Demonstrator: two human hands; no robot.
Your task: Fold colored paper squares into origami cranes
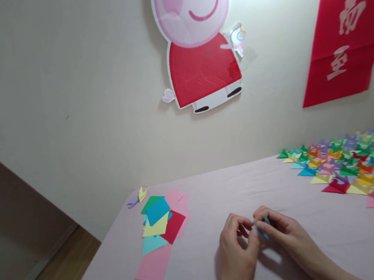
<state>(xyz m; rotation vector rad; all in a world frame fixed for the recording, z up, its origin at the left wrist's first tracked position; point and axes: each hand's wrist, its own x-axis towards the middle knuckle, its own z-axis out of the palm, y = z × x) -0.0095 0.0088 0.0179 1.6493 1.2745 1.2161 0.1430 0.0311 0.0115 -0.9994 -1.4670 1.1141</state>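
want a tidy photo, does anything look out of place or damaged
A purple folded piece and a yellow folded piece sit by the far left corner, apart from the rows of folded papers on the right. The loose sheets overlap at uneven angles. No spill or obvious damage shows.

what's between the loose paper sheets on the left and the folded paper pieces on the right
In the head view, pink cloth spans the gap; toward its near side are the left hand and right hand, fingertips on a small teal paper piece.
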